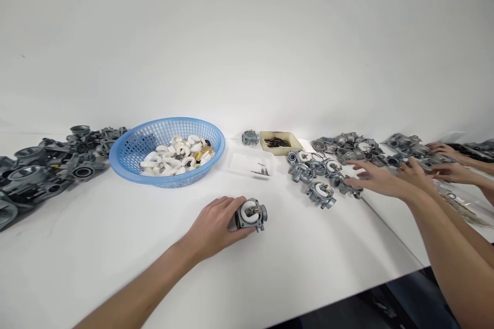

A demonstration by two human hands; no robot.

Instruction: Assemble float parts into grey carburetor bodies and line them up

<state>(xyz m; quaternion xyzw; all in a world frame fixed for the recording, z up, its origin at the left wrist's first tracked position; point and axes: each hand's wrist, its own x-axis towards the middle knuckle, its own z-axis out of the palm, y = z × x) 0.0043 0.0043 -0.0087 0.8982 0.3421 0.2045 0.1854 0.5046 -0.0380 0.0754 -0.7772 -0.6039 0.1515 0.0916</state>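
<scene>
Reader: What is lying at far left?

Worker: Grey castings are lying heaped beside a blue basket, which is holding white curved pieces.

Reader: And at centre?

Worker: My left hand is grasping a carburetor over the white table, its open face showing a fitted white float. Behind, a clear tray is holding small metal pins; to its right, a cream box is holding black rings.

Reader: At right?

Worker: More carburetors are lying clustered. My right hand is hovering at their edge, fingers spread, grasping nothing visible; whether a fingertip is touching metal, I cannot tell. Beyond, another person's hands are working among further castings.

Reader: Which step are you judging this to be?

Worker: I am judging it part of assembly: the float is already sitting in the held carburetor. The next move is probably calling for a steady left grip, with free right fingers working at that open face.
</scene>
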